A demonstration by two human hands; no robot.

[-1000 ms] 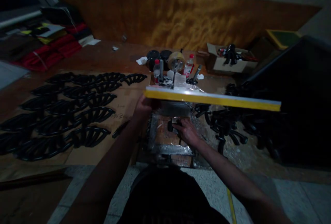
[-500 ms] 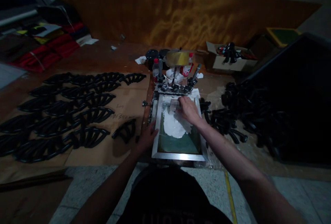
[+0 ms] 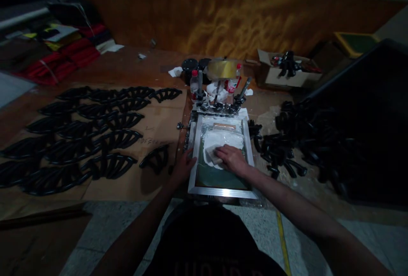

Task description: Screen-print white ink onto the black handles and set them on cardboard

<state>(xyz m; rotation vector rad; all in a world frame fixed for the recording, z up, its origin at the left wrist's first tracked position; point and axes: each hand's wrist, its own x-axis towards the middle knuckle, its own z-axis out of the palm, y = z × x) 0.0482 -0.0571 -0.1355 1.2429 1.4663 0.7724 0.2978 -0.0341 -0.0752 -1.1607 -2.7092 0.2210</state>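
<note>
A metal-framed screen (image 3: 223, 192) lies flat in front of me, with white paste (image 3: 234, 138) spread over its green mesh. My right hand (image 3: 232, 158) is closed on a pale flat scraper (image 3: 213, 155) over the lower part of the paste. A brownish strip (image 3: 224, 126) lies across the upper part of the screen. At the frame's left edge is my left hand (image 3: 184, 166), its fingers apart and touching the frame, holding nothing. Behind the screen stands a clamp mechanism (image 3: 218, 106) smeared with white.
Rows of black curved parts (image 3: 110, 165) lie on cardboard (image 3: 159, 129) at left. More black parts (image 3: 280, 152) are heaped at right. Bottles (image 3: 194, 83), black jars (image 3: 189, 65) and an open carton (image 3: 285, 77) stand at the back. A large black object (image 3: 372, 127) fills the right.
My right hand has moved toward me with the scraper, down over the paste. The brownish strip on the upper screen now shows. My left hand stays at the frame's edge.
</note>
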